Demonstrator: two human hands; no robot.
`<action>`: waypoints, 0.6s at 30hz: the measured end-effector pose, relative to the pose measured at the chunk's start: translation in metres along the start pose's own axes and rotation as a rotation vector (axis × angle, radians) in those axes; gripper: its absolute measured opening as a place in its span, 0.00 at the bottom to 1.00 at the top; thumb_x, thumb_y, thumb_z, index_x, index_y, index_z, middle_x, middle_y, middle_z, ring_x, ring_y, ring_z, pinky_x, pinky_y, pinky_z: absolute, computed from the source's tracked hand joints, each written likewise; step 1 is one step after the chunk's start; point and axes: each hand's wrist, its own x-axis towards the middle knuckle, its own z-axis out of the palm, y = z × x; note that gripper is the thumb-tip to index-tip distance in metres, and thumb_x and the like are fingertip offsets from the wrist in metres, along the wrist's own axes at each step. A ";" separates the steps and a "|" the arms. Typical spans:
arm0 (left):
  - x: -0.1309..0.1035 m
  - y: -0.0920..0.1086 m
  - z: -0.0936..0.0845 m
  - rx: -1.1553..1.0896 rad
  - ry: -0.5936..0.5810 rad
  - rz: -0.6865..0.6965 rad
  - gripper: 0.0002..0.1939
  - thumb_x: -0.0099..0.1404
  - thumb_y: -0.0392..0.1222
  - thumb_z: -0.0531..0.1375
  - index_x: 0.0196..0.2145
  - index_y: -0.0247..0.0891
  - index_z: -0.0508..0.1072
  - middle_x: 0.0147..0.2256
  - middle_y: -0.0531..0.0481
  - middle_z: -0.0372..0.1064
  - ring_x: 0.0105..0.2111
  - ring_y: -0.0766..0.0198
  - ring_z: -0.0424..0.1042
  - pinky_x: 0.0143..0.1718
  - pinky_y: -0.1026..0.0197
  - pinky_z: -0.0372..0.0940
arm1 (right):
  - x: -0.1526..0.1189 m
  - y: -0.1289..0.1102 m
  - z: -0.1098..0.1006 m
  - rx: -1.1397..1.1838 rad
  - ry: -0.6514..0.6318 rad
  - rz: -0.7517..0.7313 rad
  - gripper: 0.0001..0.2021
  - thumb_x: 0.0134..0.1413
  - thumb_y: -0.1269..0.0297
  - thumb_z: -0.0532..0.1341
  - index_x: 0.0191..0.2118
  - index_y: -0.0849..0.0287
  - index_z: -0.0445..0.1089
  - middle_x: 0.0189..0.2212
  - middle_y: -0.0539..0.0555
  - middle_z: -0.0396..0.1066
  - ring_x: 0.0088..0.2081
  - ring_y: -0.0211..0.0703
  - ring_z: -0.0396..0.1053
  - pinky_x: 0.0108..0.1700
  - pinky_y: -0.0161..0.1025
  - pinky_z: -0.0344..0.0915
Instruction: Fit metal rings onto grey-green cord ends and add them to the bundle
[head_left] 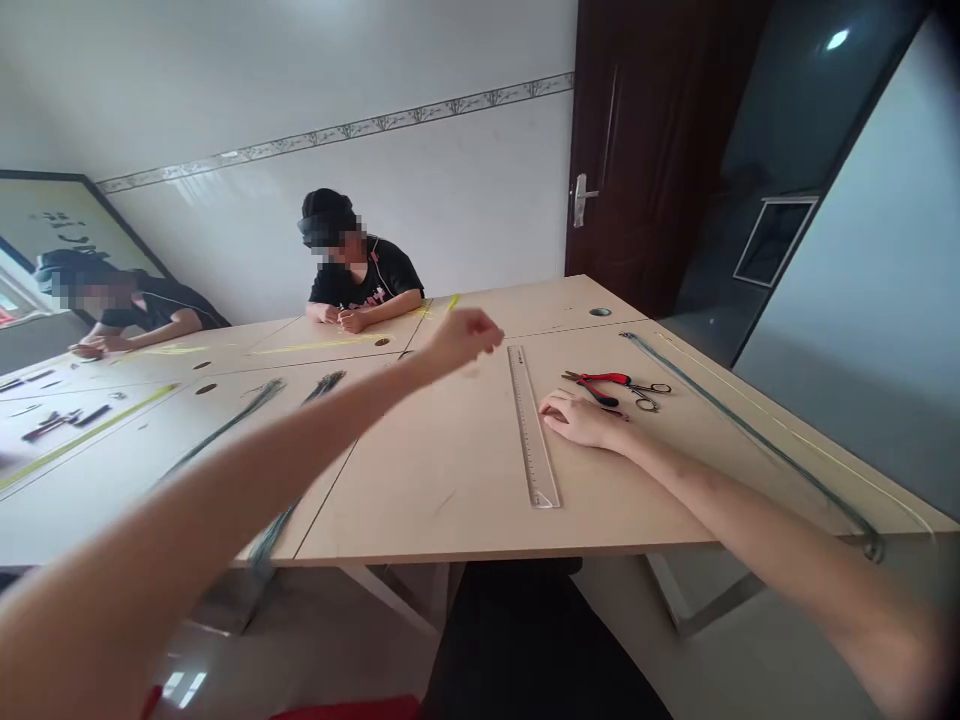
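My left hand (466, 338) is raised over the table beyond the far end of a clear ruler (534, 440). Its fingers are curled in, and whatever they may pinch is too small to see. On the tabletop, just right of the ruler, rests my right hand (581, 418) with its fingers bent and close together. Its fingertips are by the ruler's edge, and what is under them is hidden. Right behind this hand lie red-and-black pliers (606, 379), with small metal scissors (646, 400) beside them.
Green strand bundles lie at right (750, 432) and left (281, 520), some reaching the front edge of the wooden table (420, 480). A thin yellow strand (795, 435) runs along the right side. Two people (367, 270) (150, 305) sit across, near yellow strands.
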 end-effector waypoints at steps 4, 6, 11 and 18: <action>-0.013 -0.076 0.078 -0.132 -0.124 -0.044 0.11 0.67 0.43 0.56 0.41 0.31 0.70 0.36 0.48 0.70 0.33 0.64 0.72 0.34 0.58 0.70 | 0.000 -0.004 0.000 0.071 0.109 0.010 0.10 0.62 0.61 0.57 0.44 0.62 0.68 0.43 0.55 0.69 0.42 0.43 0.69 0.45 0.47 0.68; -0.017 -0.105 0.101 -0.202 -0.139 -0.045 0.12 0.68 0.44 0.56 0.39 0.31 0.70 0.35 0.48 0.70 0.32 0.64 0.72 0.34 0.58 0.70 | 0.000 -0.007 0.000 0.114 0.166 0.026 0.10 0.63 0.61 0.56 0.43 0.62 0.68 0.41 0.55 0.70 0.41 0.42 0.70 0.44 0.46 0.68; -0.025 -0.137 0.112 -0.334 -0.129 -0.065 0.15 0.68 0.48 0.54 0.36 0.32 0.71 0.31 0.50 0.70 0.30 0.65 0.71 0.34 0.58 0.69 | -0.005 -0.021 0.000 0.231 0.181 0.037 0.11 0.64 0.61 0.55 0.44 0.62 0.68 0.39 0.54 0.71 0.38 0.41 0.71 0.41 0.43 0.70; -0.009 -0.147 0.084 -0.211 0.047 -0.177 0.12 0.65 0.46 0.58 0.36 0.32 0.72 0.38 0.47 0.71 0.41 0.59 0.71 0.44 0.51 0.66 | -0.012 -0.034 0.002 0.249 0.093 -0.055 0.07 0.62 0.65 0.56 0.40 0.62 0.68 0.37 0.53 0.70 0.39 0.41 0.69 0.43 0.44 0.67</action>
